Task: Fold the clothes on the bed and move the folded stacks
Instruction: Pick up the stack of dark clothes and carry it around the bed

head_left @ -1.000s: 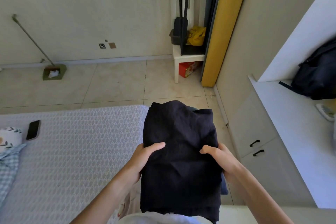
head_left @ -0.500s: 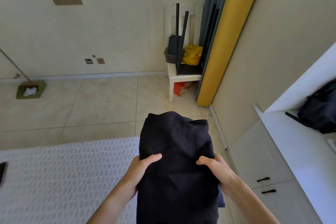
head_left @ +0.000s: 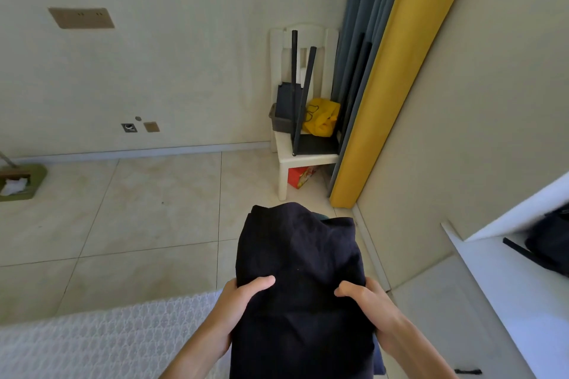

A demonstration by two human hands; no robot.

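Soft, even daylight fills the room, dim rather than bright, with a faint greenish cast on the wall and floor tiles. Shadows are weak and diffuse. The dark folded clothes held between the left hand and right hand read almost black, their folds barely visible. Far right of the grip, the white shelf edge smears with motion blur. Wide-angle bending curves the straight lines at the edges.

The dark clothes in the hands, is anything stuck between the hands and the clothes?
No. Both the left hand and the right hand already grip the dark folded clothes directly, thumbs on top, with nothing between. Where the stack will go is not shown; ahead lie open floor and a white chair.
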